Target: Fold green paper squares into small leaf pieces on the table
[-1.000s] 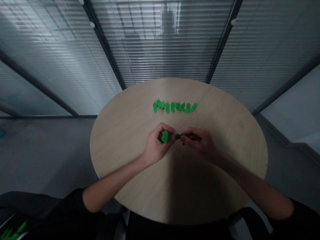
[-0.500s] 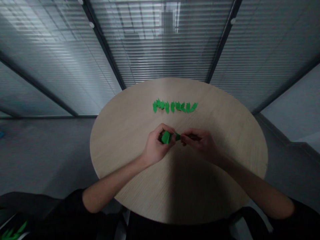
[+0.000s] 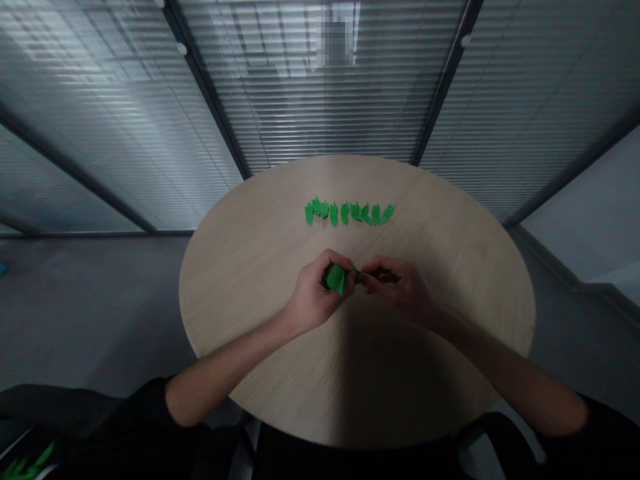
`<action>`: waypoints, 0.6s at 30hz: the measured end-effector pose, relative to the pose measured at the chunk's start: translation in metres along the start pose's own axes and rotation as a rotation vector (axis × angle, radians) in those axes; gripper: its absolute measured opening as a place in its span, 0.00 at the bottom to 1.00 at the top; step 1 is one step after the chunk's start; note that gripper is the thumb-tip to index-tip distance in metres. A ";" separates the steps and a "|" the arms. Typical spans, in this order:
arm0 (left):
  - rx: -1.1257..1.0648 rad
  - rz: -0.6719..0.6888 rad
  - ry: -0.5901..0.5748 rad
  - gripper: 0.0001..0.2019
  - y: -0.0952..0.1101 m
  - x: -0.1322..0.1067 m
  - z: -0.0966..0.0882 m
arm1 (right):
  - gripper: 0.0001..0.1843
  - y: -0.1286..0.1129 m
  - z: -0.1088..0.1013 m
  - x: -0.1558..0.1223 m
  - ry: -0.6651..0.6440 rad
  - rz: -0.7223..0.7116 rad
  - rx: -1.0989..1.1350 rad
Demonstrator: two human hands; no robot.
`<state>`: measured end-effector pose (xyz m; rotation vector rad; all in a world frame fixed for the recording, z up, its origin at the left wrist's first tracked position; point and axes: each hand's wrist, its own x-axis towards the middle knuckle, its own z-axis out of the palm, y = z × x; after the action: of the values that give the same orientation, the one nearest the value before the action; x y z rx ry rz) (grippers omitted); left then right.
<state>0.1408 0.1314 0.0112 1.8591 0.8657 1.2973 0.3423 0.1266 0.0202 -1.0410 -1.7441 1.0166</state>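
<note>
The left hand (image 3: pixel 315 293) is gripping a green paper leaf (image 3: pixel 336 278), the right hand (image 3: pixel 397 287) pinching its tip above the round pale-wood worktop (image 3: pixel 240 313).

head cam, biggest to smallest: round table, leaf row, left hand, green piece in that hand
1. The round wooden table
2. The left hand and the row of green leaf shapes: similar, and the hand is nearer the camera, so unranked
3. The green piece
</note>
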 end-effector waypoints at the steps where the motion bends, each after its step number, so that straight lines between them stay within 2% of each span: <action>1: 0.006 0.008 -0.006 0.06 -0.001 0.000 0.000 | 0.12 0.000 0.000 0.000 -0.007 0.004 0.004; 6: 0.023 0.036 -0.044 0.06 -0.002 0.000 -0.001 | 0.11 0.003 0.000 0.000 -0.044 0.006 0.011; 11: 0.044 0.034 -0.036 0.05 -0.001 0.000 -0.002 | 0.15 0.003 0.000 0.000 -0.047 0.007 0.023; 18: 0.056 0.025 -0.039 0.11 0.001 -0.001 -0.003 | 0.13 0.001 -0.003 0.000 -0.044 0.019 0.035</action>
<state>0.1375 0.1300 0.0124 1.9378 0.8692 1.2595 0.3449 0.1279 0.0201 -1.0214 -1.7485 1.0859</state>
